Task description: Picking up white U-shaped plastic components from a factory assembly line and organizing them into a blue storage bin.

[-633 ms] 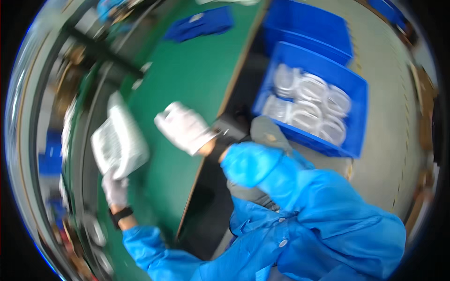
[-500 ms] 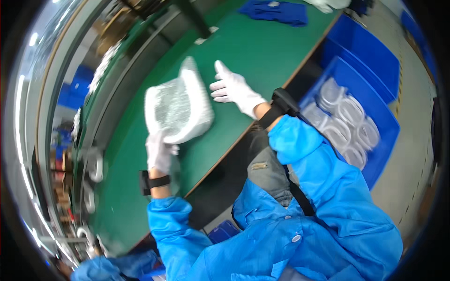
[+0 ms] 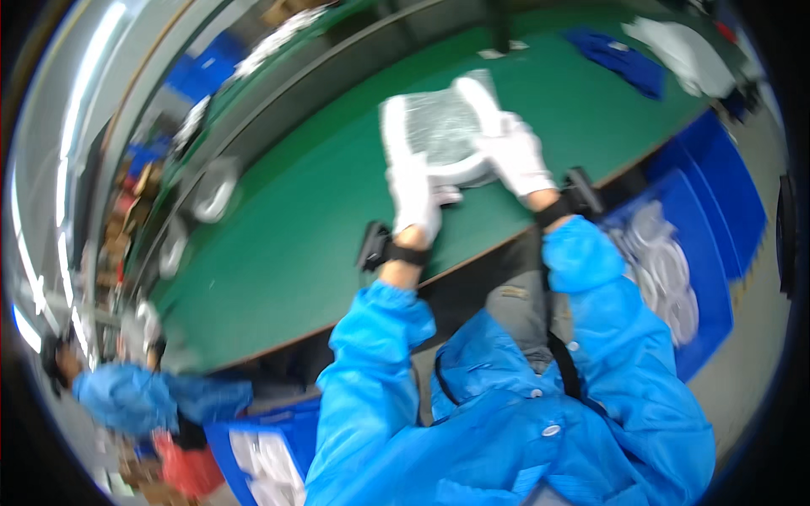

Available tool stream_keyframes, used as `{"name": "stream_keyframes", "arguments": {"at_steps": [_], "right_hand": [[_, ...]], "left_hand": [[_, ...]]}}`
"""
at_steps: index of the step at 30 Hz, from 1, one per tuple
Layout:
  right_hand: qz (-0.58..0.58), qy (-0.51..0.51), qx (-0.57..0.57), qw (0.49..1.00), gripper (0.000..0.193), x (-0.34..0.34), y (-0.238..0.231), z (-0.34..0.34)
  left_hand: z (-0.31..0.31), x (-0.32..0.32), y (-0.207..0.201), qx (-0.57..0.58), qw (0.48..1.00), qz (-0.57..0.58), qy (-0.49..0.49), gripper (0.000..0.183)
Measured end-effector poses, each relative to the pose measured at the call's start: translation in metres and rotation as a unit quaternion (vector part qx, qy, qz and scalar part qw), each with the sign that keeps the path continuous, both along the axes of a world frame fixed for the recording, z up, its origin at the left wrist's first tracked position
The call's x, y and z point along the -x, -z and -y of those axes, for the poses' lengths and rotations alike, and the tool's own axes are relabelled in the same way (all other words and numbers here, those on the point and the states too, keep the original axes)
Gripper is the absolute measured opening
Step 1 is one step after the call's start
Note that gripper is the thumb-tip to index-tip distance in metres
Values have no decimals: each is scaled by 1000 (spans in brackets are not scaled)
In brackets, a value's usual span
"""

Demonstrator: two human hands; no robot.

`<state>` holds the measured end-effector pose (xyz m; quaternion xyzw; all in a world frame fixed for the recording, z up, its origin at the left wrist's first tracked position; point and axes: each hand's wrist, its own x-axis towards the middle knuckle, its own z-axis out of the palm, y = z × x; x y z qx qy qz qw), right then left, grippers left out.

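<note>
A white frame-like part with clear crinkled plastic film (image 3: pixel 440 126) across its middle is held just over the green bench, blurred by motion. My gloved left hand (image 3: pixel 413 192) grips its near left side, with the thumb by the lower edge. On the right side, my gloved right hand (image 3: pixel 515 155) is closed against the part's white border, fingers toward the far end. The fingertips of both hands are partly hidden or smeared. Both gloves are white, and a dark strap with a small device circles each wrist.
The green bench (image 3: pixel 295 253) curves across the view. White rings (image 3: pixel 217 190) lie at its far left edge; blue cloth (image 3: pixel 616 59) and white cloth (image 3: pixel 682 55) lie far right. A blue bin (image 3: pixel 709 312) holds clear round pieces. Another blue bin (image 3: pixel 221 438) and a co-worker (image 3: pixel 126 396) are at left.
My right hand, open and apart from the part before, has come onto its right side. My left hand still holds it. The view has swung left, bringing the co-worker and left bin into sight.
</note>
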<state>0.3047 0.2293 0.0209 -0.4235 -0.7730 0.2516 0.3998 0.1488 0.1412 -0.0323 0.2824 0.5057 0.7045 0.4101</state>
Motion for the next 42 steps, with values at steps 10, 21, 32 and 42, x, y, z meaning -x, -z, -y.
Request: {"name": "stream_keyframes", "arguments": {"at_steps": [10,21,32,42], "right_hand": [[-59,8,-138,989,30,-65,47,26],[128,516,335,778,43,-320,204,323],[-108,707,405,570,27,-127,435,606],[-184,583,594,523,25,-117,403,609]], "left_hand": [[27,-33,-11,31,959,-279,-49,18],[79,-273,40,-188,863,-302,359,62],[-15,-291,206,-95,746,-462,470,34],[51,-340,233,79,650,-469,592,26]]}}
